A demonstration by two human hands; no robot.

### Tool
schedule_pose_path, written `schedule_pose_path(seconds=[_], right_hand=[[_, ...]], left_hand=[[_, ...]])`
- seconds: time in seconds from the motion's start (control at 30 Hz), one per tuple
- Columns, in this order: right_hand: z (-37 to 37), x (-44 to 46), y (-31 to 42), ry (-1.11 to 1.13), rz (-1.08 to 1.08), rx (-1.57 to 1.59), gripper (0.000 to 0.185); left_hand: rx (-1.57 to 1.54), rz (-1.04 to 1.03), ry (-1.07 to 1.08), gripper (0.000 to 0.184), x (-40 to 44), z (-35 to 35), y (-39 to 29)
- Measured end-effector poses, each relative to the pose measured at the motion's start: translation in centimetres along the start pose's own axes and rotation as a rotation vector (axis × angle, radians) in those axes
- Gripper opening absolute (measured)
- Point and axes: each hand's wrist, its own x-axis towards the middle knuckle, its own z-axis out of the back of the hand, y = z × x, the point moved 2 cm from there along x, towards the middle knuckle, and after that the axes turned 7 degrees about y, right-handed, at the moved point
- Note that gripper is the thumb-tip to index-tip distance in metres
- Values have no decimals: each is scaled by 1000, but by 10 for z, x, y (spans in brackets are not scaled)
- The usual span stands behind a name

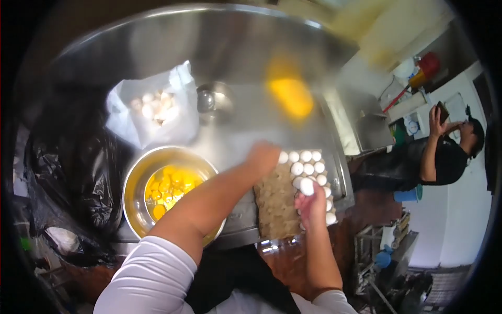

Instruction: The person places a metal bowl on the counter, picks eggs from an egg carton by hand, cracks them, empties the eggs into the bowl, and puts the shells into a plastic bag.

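A cardboard egg tray [274, 209] lies at the counter's front edge, with white eggs [308, 168] along its far and right sides and bare cups at its left. My right hand [312, 206] is closed around a white egg [306, 186] over the tray's right part. My left hand [264, 157] is at the tray's far left corner, beside an egg; its fingers are smeared by motion. Under my left forearm stands a steel bowl [130, 196] holding several yolks [170, 188]. Eggshells [157, 107] fill a white plastic bag [183, 131] behind the bowl.
A small metal bowl [222, 99] stands right of the bag. Farther back is a blurred yellow object [290, 94]. Black plastic [73, 157] covers the left side. Another person [444, 152] in dark clothes stands at the right, near a blue bucket [409, 195].
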Motion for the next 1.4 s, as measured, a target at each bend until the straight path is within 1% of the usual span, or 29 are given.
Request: schedule_pose_path(seconds=[0.07,0.17,0.27,0.33,0.4,0.47,0.5,0.57,0.67,0.7,0.77,0.8,0.9,1.0,1.03,1.13,1.3,1.4], right_hand=[[6,-26,-6,384,-206,282,33],[-20,-65,-20,286,-352,272,40],[-45,-96,-39,287,-338,15,43],[-54,-112,-62,224,-196,-289,42],[-39,-116,-103,309,252,-798,42],[-47,-124,-112,332,480,-1078,42],[-51,-127,-115,344,598,-1215,42],[-55,-129,-119,314,605,-1230,44],[-48,-126,-131,294,577,-1321,45],[-43,-124,-136,289,562,-1364,46],[-41,-120,-136,280,638,-1396,43],[-44,-120,-136,284,677,-1413,42],[-63,-128,-124,264,479,-976,40],[-85,-128,-110,411,-129,-263,42],[-94,-133,-106,489,-230,-131,45],[-120,-139,-104,658,-262,-83,45],[-159,-149,-107,664,-254,-173,41],[-171,-151,-112,671,-189,-269,39]], left_hand=[[7,-8,-22,24,1,0,2],[-110,-36,-196,38,-13,1,8],[-527,49,-275,50,-59,35,14],[-799,52,-278,52,-95,42,34],[-1220,199,-90,50,-140,60,50],[-1709,213,-163,48,-187,56,56],[-1793,215,-200,46,-210,53,60],[-1954,214,-276,43,-252,50,67],[-1827,462,-302,37,-302,49,73],[-1794,493,-290,35,-316,46,74],[-1730,549,-278,32,-337,40,75],[-1721,532,-291,32,-344,36,74],[-1702,468,-299,35,-359,23,70],[-1435,295,-199,40,-356,28,54],[-1401,263,-202,44,-353,33,42],[-1127,173,-243,44,-347,47,20],[-1008,126,-374,42,-348,54,15],[-1004,128,-376,39,-352,56,18]])
